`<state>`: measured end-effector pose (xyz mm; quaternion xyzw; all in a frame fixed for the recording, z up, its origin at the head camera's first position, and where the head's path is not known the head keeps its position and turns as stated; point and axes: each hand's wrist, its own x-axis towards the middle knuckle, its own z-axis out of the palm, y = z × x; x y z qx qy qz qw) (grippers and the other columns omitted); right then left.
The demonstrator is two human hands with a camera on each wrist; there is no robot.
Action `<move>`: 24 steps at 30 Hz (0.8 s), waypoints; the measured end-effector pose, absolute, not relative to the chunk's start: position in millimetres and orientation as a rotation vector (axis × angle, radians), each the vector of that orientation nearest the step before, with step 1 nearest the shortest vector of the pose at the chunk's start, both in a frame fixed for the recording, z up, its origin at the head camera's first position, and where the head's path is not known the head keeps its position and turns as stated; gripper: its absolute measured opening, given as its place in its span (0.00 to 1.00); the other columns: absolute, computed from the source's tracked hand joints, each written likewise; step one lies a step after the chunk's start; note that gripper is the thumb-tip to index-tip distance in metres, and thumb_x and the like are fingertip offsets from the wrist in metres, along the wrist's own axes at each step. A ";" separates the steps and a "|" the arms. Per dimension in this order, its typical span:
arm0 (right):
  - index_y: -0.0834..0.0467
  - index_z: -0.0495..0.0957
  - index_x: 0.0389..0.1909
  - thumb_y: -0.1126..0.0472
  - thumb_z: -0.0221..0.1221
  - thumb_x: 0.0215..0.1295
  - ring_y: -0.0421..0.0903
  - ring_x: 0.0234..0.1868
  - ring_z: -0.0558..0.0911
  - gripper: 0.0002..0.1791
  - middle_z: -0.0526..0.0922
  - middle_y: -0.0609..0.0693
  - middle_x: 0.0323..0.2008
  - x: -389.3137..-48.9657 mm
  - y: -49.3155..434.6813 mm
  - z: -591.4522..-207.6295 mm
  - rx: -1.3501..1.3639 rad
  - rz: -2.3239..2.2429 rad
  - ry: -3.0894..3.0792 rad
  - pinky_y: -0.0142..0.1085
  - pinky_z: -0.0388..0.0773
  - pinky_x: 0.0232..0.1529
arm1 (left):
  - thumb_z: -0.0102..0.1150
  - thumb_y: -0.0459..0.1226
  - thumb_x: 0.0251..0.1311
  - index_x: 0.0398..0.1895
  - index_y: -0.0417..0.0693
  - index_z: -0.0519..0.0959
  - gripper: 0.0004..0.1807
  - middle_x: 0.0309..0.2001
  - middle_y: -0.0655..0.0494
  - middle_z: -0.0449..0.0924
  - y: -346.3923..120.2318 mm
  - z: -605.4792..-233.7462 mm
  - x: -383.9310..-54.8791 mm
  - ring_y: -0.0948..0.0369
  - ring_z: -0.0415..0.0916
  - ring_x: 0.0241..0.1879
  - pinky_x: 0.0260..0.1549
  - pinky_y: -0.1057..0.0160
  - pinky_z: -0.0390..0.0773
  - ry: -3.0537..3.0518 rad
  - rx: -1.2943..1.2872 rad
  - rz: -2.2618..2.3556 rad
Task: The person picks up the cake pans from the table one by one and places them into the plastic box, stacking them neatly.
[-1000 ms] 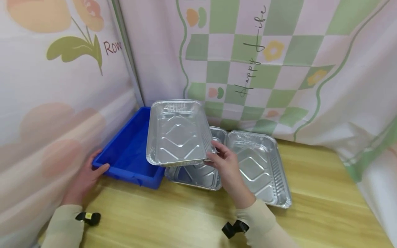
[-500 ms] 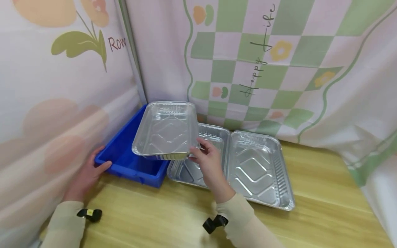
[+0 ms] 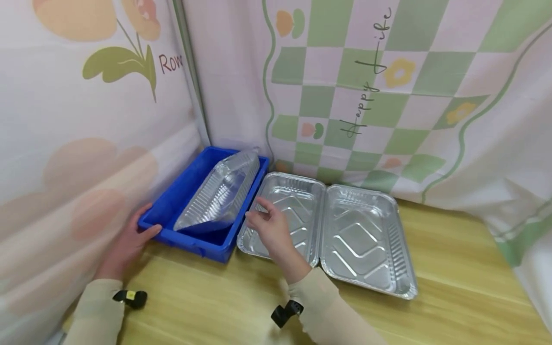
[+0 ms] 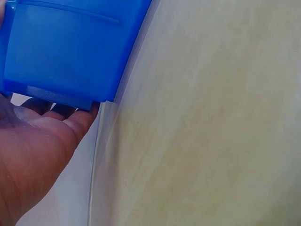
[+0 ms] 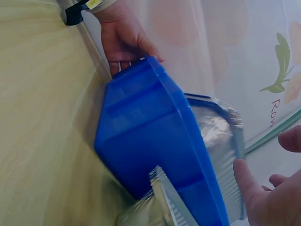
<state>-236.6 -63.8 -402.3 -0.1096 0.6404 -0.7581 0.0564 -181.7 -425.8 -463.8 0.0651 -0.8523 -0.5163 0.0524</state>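
Note:
My left hand (image 3: 129, 244) holds the near left corner of a blue plastic bin (image 3: 183, 242), thumb over the rim and fingers along the outer side. In the left wrist view, the fingertips tuck under the rim of the bin (image 4: 61, 56). An aluminium foil pan (image 3: 220, 191) lies tilted on its side inside the bin, partly above the rim. My right hand (image 3: 273, 232) hovers just right of the bin, fingers loosely bent and holding nothing. Below it is a second foil pan (image 3: 297, 215), partly hidden by the hand. Fingers of the right hand (image 5: 277, 193) are apart from the tilted pan.
A third foil pan (image 3: 366, 235) sits on the wooden table (image 3: 207, 297), side by side with the second. A printed curtain (image 3: 103, 115) hangs close along the left, and a checkered one (image 3: 336, 110) stands behind the pans and bin.
The foil pan in my right hand moved left over the bin, tipped onto its side and was let go inside. The right hand drew clear. The left hand stays on the bin's corner.

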 end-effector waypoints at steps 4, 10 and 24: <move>0.71 0.67 0.65 0.69 0.60 0.64 0.57 0.42 0.85 0.29 0.77 0.73 0.53 -235.8 -62.5 -410.1 -0.352 -2.248 1.934 0.44 0.81 0.47 | 0.57 0.45 0.69 0.80 0.57 0.42 0.44 0.72 0.28 0.48 -424.9 -464.3 -182.6 0.35 0.49 0.68 0.65 0.36 0.48 -2.580 0.179 -1.572; 0.73 0.67 0.63 0.70 0.59 0.64 0.56 0.48 0.82 0.27 0.71 0.70 0.61 -234.3 -61.9 -414.6 -0.391 -2.237 1.884 0.42 0.82 0.45 | 0.57 0.47 0.69 0.80 0.57 0.42 0.44 0.72 0.27 0.49 -424.6 -464.2 -182.1 0.35 0.49 0.68 0.65 0.36 0.48 -2.591 0.202 -1.539; 0.76 0.74 0.49 0.74 0.55 0.62 0.46 0.26 0.82 0.15 0.80 0.55 0.29 -228.7 -55.5 -418.7 -0.406 -2.180 1.770 0.44 0.84 0.35 | 0.56 0.47 0.70 0.80 0.57 0.41 0.44 0.72 0.26 0.48 -421.6 -462.5 -179.3 0.34 0.48 0.68 0.65 0.35 0.47 -2.591 0.212 -1.538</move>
